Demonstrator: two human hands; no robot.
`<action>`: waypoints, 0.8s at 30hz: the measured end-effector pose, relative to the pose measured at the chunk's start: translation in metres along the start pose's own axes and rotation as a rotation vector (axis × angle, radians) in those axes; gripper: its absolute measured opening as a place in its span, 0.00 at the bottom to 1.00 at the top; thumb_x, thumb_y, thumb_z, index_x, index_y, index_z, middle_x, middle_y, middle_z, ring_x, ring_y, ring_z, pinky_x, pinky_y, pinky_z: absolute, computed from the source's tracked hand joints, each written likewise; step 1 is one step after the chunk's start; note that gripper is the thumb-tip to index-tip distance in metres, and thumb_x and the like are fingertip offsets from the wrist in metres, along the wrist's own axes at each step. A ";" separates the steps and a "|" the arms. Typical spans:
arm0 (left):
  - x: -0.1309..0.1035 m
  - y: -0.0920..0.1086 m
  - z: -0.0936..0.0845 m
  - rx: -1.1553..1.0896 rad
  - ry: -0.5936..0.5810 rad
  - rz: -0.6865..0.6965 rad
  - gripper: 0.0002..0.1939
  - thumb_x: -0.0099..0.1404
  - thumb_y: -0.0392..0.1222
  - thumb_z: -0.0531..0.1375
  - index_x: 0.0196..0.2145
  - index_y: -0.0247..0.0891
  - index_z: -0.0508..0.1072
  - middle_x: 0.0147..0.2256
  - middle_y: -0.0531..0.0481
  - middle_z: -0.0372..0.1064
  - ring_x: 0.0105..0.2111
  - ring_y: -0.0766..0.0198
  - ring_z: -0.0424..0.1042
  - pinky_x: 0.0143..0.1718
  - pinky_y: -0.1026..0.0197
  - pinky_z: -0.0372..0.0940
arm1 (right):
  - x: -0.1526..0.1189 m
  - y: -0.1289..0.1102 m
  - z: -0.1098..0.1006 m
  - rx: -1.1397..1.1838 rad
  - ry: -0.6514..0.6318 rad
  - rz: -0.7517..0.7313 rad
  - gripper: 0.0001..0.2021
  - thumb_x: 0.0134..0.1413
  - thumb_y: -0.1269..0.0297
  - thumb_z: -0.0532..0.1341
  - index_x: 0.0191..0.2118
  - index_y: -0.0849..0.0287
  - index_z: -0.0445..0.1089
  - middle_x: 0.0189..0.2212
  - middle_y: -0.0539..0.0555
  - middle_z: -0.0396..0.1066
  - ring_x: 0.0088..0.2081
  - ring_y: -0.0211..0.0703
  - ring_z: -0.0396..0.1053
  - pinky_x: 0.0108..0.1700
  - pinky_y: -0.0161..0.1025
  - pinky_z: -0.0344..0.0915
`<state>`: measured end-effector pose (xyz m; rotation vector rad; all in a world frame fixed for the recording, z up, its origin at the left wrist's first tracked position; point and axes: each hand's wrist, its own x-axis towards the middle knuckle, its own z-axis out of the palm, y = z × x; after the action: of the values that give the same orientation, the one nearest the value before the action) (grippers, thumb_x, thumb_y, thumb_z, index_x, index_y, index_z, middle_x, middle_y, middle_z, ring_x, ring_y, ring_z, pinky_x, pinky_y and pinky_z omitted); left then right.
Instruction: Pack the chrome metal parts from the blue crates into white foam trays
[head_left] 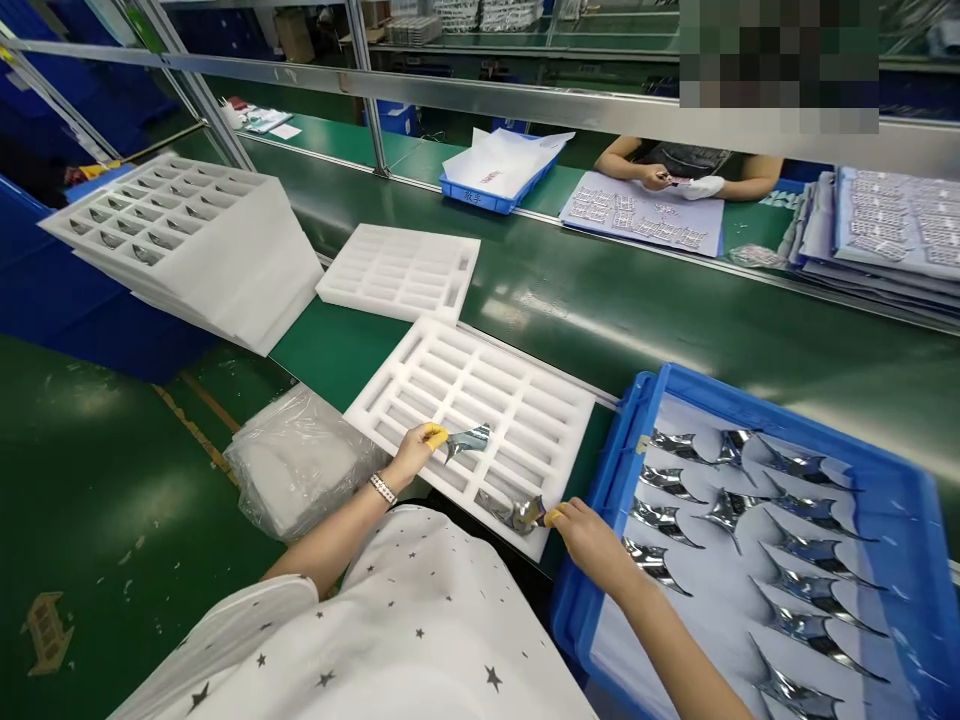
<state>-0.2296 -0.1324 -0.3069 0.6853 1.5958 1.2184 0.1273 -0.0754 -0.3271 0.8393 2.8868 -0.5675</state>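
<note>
A white foam tray with rows of long slots lies in front of me. My left hand, yellow covers on its fingertips, is closed on a shiny chrome-like curved part above the tray's middle. My right hand, also with yellow fingertip covers, pinches a second chrome-like curved part at a slot by the tray's near right corner. Whether that part rests on the slot floor is unclear. To the right, a blue bin lined with white sheet holds several similar pointed, mirror-bright parts.
Another slotted foam tray lies behind. Stacked foam trays stand at left, filled on top. A plastic-wrapped white bundle sits by my left arm. Across the green bench, a co-worker's hands handle small parts beneath a metal rail.
</note>
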 end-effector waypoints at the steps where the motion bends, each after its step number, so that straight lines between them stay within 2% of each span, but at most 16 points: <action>1: 0.002 -0.002 -0.003 0.009 -0.003 -0.010 0.16 0.54 0.53 0.67 0.31 0.37 0.77 0.30 0.51 0.72 0.31 0.64 0.66 0.36 0.61 0.60 | -0.003 -0.002 0.002 -0.063 0.003 -0.010 0.19 0.53 0.87 0.50 0.36 0.60 0.73 0.33 0.56 0.72 0.38 0.49 0.66 0.42 0.42 0.64; 5: 0.012 -0.008 -0.016 0.050 -0.019 -0.030 0.16 0.54 0.53 0.66 0.30 0.37 0.77 0.30 0.51 0.72 0.30 0.65 0.64 0.34 0.62 0.59 | -0.006 -0.013 0.005 -0.223 0.017 0.008 0.15 0.56 0.86 0.54 0.38 0.60 0.72 0.33 0.56 0.71 0.38 0.49 0.65 0.40 0.43 0.61; 8: 0.022 -0.008 -0.020 0.074 -0.046 -0.038 0.16 0.54 0.53 0.66 0.30 0.36 0.77 0.30 0.51 0.72 0.29 0.66 0.63 0.33 0.62 0.58 | -0.002 -0.022 0.000 -0.285 -0.019 0.056 0.14 0.56 0.85 0.56 0.37 0.59 0.71 0.34 0.56 0.70 0.39 0.50 0.66 0.38 0.43 0.59; 15: 0.038 -0.005 -0.013 0.071 -0.101 -0.072 0.17 0.53 0.54 0.66 0.31 0.36 0.77 0.29 0.52 0.69 0.26 0.68 0.60 0.29 0.63 0.57 | 0.009 -0.033 -0.013 -0.352 -0.100 0.111 0.13 0.58 0.83 0.56 0.39 0.59 0.73 0.36 0.58 0.72 0.42 0.52 0.67 0.40 0.45 0.59; 19: 0.039 -0.008 -0.012 0.087 -0.120 -0.069 0.18 0.53 0.55 0.67 0.31 0.36 0.77 0.31 0.51 0.72 0.28 0.66 0.63 0.28 0.64 0.58 | 0.010 -0.028 -0.024 -0.292 -0.106 0.029 0.13 0.59 0.82 0.55 0.37 0.59 0.74 0.34 0.57 0.72 0.39 0.51 0.67 0.40 0.46 0.60; 22: 0.038 -0.009 -0.016 0.080 -0.127 -0.080 0.19 0.53 0.56 0.67 0.31 0.36 0.77 0.30 0.51 0.72 0.28 0.67 0.64 0.29 0.64 0.60 | 0.009 -0.024 -0.030 -0.177 -0.029 -0.009 0.13 0.62 0.79 0.55 0.35 0.58 0.74 0.33 0.56 0.73 0.42 0.51 0.67 0.46 0.48 0.61; 24: 0.038 -0.009 -0.019 0.065 -0.127 -0.093 0.19 0.53 0.56 0.68 0.31 0.35 0.77 0.29 0.52 0.71 0.27 0.67 0.64 0.30 0.64 0.61 | 0.009 -0.022 -0.031 -0.082 0.038 0.009 0.13 0.65 0.76 0.54 0.37 0.57 0.75 0.35 0.57 0.75 0.45 0.51 0.67 0.50 0.48 0.60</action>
<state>-0.2603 -0.1102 -0.3288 0.7078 1.5495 1.0394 0.1089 -0.0767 -0.2931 0.8606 2.9157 -0.4333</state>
